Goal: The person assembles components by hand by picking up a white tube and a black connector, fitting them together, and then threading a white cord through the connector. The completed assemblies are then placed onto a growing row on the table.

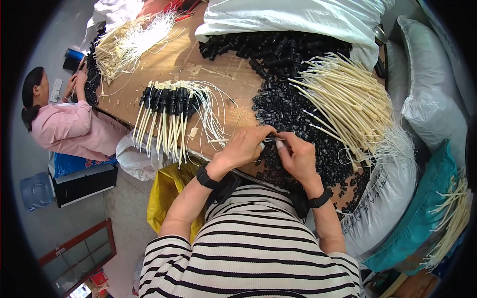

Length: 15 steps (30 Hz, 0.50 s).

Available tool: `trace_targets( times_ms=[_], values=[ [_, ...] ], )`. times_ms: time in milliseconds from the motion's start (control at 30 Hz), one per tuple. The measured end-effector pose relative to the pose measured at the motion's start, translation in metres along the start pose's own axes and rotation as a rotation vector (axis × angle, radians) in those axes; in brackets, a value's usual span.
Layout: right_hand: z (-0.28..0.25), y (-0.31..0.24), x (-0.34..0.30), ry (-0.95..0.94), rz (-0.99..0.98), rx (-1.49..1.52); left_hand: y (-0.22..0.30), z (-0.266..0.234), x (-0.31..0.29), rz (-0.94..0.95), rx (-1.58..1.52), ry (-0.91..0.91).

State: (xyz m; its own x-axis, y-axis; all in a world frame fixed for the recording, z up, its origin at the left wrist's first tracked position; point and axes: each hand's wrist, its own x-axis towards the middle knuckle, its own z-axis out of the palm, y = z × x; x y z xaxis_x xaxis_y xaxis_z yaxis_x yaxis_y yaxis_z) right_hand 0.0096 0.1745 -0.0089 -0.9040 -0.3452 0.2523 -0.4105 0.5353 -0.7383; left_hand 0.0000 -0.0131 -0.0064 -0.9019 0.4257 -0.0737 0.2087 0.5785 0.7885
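My left hand point(242, 146) and my right hand point(299, 157) meet over the table's near edge, both with fingers pinched. Something small is between the fingertips; it is too small and covered to name. Beneath and beyond them spreads a heap of small black plastic pieces point(285, 108). To the right of my right hand lies a big bundle of cream-coloured sticks with thin white wires point(348, 102). Left of my left hand rests a row of black sockets point(171, 101), with cream sticks pointing toward me and white wires trailing right.
Larger black fittings point(278, 49) spill from under a white sack point(293, 17) at the back. Another wire bundle point(124, 47) lies far left, near a person in pink point(69, 121) working at the table. Stuffed sacks point(432, 84) and a teal bag point(412, 218) crowd the right.
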Motion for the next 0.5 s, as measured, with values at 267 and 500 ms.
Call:
trace_targets(
  times_ms=[267, 500],
  values=[
    [-0.001, -0.006, -0.002, -0.085, -0.052, -0.014, 0.003, -0.008, -0.002, 0.061, -0.204, 0.163],
    [0.003, -0.008, -0.003, -0.113, 0.005, 0.152, -0.004, 0.0, -0.008, 0.339, -0.138, 0.314]
  ],
)
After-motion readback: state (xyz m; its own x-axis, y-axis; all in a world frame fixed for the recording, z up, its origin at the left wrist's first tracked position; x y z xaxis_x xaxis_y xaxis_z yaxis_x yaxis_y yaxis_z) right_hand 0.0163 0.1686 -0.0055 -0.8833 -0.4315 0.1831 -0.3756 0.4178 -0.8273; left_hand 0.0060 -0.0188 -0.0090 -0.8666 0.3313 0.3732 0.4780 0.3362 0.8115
